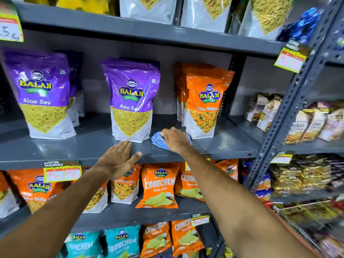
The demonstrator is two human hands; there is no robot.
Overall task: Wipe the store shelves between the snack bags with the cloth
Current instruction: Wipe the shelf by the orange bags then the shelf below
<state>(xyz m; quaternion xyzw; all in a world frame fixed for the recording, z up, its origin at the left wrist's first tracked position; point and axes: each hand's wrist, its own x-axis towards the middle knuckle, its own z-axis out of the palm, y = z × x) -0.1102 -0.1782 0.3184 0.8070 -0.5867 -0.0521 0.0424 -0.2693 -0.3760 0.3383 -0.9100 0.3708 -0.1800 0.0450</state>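
Your right hand [174, 139] presses the cloth [158, 139] on the shelf [74, 146].
It lies under your palm, between two bags; your left hand [116, 158] rests flat, released.

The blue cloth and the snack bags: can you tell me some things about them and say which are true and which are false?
1. The right hand presses the blue cloth on the grey shelf. True.
2. The cloth lies between two purple bags. False: it lies between the purple Aloo Sev bag and the orange Tikha Mitha bag.
3. The left hand holds a bag in the air. False: it is open and flat at the shelf's front edge, just below the purple bag.
4. Orange Crunchem bags stand on the shelf below. True.
5. The purple bags are lying flat. False: they stand upright.
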